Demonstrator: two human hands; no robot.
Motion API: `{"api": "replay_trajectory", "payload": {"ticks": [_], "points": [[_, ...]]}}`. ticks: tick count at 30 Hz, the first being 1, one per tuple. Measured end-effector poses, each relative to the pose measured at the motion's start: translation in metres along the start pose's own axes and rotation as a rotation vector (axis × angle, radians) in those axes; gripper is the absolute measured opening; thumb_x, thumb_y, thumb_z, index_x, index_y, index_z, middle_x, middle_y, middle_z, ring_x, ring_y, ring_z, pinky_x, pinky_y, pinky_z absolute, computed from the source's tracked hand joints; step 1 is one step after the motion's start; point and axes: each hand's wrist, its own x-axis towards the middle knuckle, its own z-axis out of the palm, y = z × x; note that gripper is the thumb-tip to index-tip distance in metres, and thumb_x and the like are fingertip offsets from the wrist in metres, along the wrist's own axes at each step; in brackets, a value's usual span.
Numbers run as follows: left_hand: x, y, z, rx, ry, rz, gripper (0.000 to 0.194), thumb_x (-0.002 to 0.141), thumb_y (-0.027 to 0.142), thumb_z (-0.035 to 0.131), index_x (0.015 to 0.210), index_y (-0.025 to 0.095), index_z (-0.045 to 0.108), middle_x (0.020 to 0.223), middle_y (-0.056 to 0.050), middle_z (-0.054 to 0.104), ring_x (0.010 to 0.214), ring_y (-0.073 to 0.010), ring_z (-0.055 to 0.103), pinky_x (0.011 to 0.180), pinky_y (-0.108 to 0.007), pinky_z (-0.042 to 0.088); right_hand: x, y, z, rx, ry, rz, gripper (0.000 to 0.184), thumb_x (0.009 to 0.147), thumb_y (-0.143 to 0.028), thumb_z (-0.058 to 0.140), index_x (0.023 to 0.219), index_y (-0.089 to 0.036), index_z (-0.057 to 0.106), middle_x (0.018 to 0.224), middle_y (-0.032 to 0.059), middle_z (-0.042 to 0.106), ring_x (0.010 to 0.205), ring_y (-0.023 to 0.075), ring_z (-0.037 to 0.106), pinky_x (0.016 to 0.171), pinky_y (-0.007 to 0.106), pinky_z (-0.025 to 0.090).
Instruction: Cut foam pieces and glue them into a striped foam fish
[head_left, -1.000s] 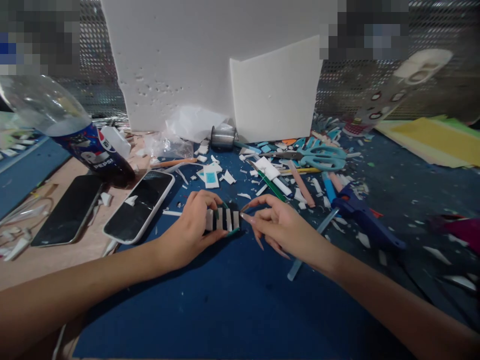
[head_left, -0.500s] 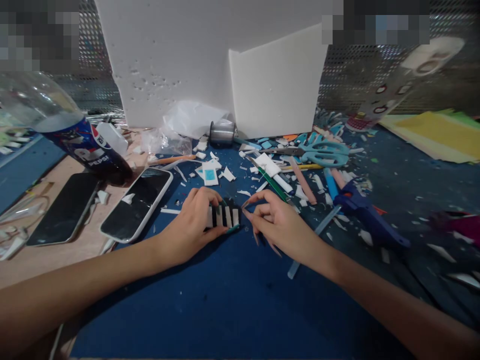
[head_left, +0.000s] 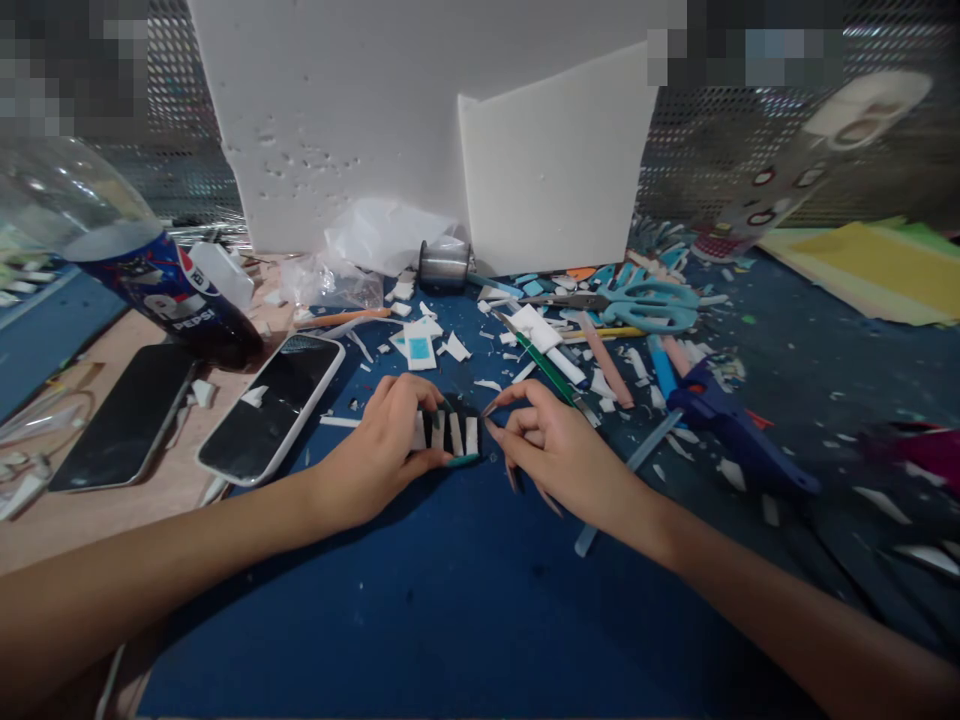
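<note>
A small block with black and white stripes (head_left: 456,434) lies on the blue tabletop (head_left: 450,610). My left hand (head_left: 391,432) grips it from the left, fingers on its far side and thumb along the near side, hiding its left end. Just right of the block is my right hand (head_left: 549,440), with thumb and index fingertips brought close together beside the block's right end. Whether anything tiny sits between those fingertips I cannot make out. The other fingers of that hand curl down toward the table.
Left are two phones (head_left: 274,410) and a tilted cola bottle (head_left: 169,285). White foam boards (head_left: 551,170) stand at the back. Foam scraps, blue-handled scissors (head_left: 652,305), a green cutter (head_left: 546,366) and a blue glue gun (head_left: 739,430) lie right of my hands.
My left fingers have shifted very slightly on the striped block. My right hand stays almost where it was, and the things on the table have not moved.
</note>
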Motion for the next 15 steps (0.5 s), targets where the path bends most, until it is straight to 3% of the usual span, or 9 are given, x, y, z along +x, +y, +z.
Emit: {"api": "replay_trajectory", "payload": {"ticks": [5, 9, 15], "points": [[-0.001, 0.001, -0.003, 0.005, -0.033, -0.035, 0.033, 0.082, 0.015, 0.059, 0.094, 0.023, 0.030, 0.104, -0.009, 0.047, 0.096, -0.0250, 0.047, 0.077, -0.042, 0.048, 0.000, 0.003, 0.004, -0.059, 0.042, -0.042, 0.023, 0.093, -0.034, 0.043, 0.108, -0.018, 0.038, 0.059, -0.0036, 0.056, 0.033, 0.0069, 0.043, 0.038, 0.022, 0.039], [-0.004, 0.001, -0.007, -0.050, -0.062, -0.042, 0.039, 0.080, 0.026, 0.064, 0.098, 0.023, 0.030, 0.111, -0.010, 0.045, 0.105, -0.0280, 0.045, 0.084, -0.049, 0.046, -0.002, 0.004, 0.008, -0.126, 0.104, -0.045, 0.031, 0.091, -0.039, 0.042, 0.114, -0.018, 0.037, 0.059, -0.0028, 0.054, 0.040, 0.0108, 0.047, 0.039, 0.023, 0.039], [-0.007, -0.001, -0.011, -0.060, -0.065, -0.043, 0.042, 0.076, 0.028, 0.064, 0.097, 0.024, 0.027, 0.113, -0.012, 0.043, 0.111, -0.0301, 0.042, 0.087, -0.054, 0.043, -0.004, 0.005, 0.002, -0.501, 0.335, -0.064, 0.042, 0.087, -0.047, 0.042, 0.113, -0.015, 0.039, 0.056, -0.0006, 0.050, 0.042, 0.0145, 0.047, 0.036, 0.026, 0.032]]}}
